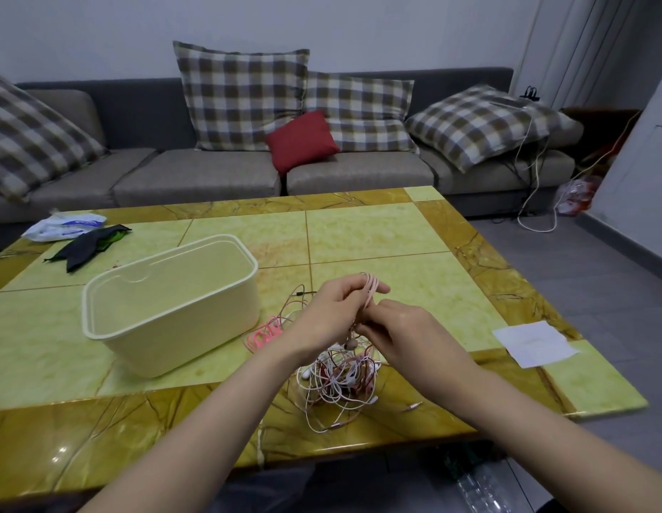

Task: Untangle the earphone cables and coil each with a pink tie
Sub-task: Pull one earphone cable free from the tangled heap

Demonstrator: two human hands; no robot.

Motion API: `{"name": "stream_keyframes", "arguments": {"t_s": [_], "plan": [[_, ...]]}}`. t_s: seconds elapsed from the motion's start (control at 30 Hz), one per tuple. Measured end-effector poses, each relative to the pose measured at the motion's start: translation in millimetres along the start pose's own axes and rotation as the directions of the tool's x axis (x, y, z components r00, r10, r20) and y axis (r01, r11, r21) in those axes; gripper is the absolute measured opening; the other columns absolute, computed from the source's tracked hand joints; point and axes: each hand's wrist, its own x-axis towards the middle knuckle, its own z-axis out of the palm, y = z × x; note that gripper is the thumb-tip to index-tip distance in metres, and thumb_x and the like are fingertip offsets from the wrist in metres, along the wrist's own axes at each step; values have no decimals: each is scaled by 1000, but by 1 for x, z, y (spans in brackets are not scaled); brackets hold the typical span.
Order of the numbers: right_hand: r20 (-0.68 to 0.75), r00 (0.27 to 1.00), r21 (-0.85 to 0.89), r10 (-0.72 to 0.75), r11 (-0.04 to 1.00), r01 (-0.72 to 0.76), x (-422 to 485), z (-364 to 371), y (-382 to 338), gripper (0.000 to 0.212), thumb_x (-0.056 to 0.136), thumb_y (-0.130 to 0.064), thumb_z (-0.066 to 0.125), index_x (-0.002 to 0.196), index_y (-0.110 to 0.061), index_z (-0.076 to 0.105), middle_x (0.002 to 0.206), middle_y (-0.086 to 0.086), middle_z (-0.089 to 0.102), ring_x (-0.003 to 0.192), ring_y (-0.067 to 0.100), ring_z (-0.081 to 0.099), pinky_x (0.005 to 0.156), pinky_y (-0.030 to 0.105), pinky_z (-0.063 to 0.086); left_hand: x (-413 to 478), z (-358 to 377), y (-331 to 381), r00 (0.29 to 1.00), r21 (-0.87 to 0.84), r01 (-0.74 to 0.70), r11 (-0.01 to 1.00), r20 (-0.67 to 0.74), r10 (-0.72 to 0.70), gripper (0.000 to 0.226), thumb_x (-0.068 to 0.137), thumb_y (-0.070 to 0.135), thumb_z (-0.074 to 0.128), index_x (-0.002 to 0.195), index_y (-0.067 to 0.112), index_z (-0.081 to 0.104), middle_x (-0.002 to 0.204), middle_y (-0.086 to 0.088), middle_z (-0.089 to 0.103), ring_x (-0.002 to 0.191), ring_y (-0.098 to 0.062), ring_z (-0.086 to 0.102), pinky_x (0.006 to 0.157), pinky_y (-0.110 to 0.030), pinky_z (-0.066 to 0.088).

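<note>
While your left hand point(329, 312) grips the pink cable point(371, 290) looped upright over its fingers, your right hand point(403, 331) pinches it just below; the tangle point(340, 379) lies directly beneath, and the pink ties point(265, 333) sit nearer your left hand.

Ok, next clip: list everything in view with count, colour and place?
table: one, green-yellow marble, before the sofa
bin: one, cream, table left of centre
tangled earphone cables: one pile, white and pink, near table edge
pink earphone cable: one, looped, held above the pile
ties: small heap, pink, beside the bin
cloth: one, black, table far left
plastic bag: one, white, behind the cloth
paper: one, white, right table edge
sofa: one, grey, behind the table
plaid cushions: four, brown-white, on sofa
small cushion: one, red, sofa centre
left hand: holds the cable's loops
right hand: pinches the cable lower down
</note>
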Motion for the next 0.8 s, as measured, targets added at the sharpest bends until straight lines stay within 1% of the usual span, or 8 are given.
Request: {"name": "stream_keyframes", "arguments": {"t_s": [0.13, 0.23, 0.33, 0.47, 0.53, 0.6, 0.7, 0.8], "plan": [[-58, 998, 1, -11, 1000, 11, -3, 1, 1, 9, 89, -22, 63, 94, -16, 67, 84, -5, 64, 75, 15, 59, 64, 34, 48, 0, 3, -8, 1000, 118, 26, 993, -13, -25, 28, 98, 10, 34, 87, 18, 59, 69, -4, 47, 52, -11, 45, 36, -21, 36], [-76, 995, 39, 68, 997, -65, -5, 1, 4, 10, 86, -27, 65, 88, -18, 65, 77, -14, 53, 72, 8, 53, 66, 29, 47, -4, 3, -14, 997, 171, 74, 983, 25, -80, 26, 100, 14, 32, 82, 12, 51, 62, -3, 50, 47, -10, 53, 39, -24, 35], [-73, 992, 73, 104, 992, -99, -5, 3, 8, 13, 86, -31, 65, 86, -18, 62, 77, -13, 52, 72, 8, 53, 68, 30, 48, -7, 3, -16, 991, 209, 115, 971, 38, -125, 29, 101, 21, 30, 80, 12, 48, 57, -3, 42, 43, -14, 48, 38, -23, 31], [-47, 992, 68, 114, 992, -111, -8, 4, 5, 27, 88, -35, 60, 108, -21, 49, 102, -11, 44, 83, 2, 48, 69, 20, 43, -10, 5, -15, 989, 219, 132, 967, 31, -142, 29, 102, 22, 30, 84, 10, 50, 55, 2, 36, 39, -10, 32, 34, -18, 26], [37, 991, 35, 131, 991, -132, -9, 2, 6, 43, 89, -40, 57, 125, -22, 42, 117, -11, 41, 84, -1, 44, 71, 18, 39, -12, 6, -17, 984, 202, 157, 967, 53, -171, 28, 102, 23, 30, 87, 10, 49, 54, 2, 36, 38, -9, 32, 32, -17, 26], [151, 978, 34, 143, 988, -149, -8, 0, 8, 47, 90, -44, 55, 130, -27, 41, 123, -13, 46, 77, -5, 42, 72, 17, 36, -17, 7, -19, 975, 155, 194, 969, 76, -208, 26, 103, 23, 29, 84, 12, 45, 52, 4, 34, 37, -7, 30, 33, -15, 24], [207, 966, 65, 157, 983, -174, -11, 1, 10, 39, 88, -44, 58, 122, -29, 51, 105, -14, 57, 65, -10, 42, 62, 14, 34, -22, 11, -25, 966, 113, 226, 968, 103, -237, 26, 103, 22, 27, 84, 13, 42, 55, 3, 32, 36, -4, 28, 35, -15, 24], [242, 956, 54, 164, 982, -182, -15, 6, 10, 28, 88, -41, 58, 109, -23, 59, 87, -6, 63, 62, 1, 46, 60, 21, 37, -24, 14, -34, 968, 165, 218, 962, 84, -234, 29, 103, 27, 27, 78, 17, 37, 60, 1, 33, 40, -6, 29, 40, -20, 25]]}}
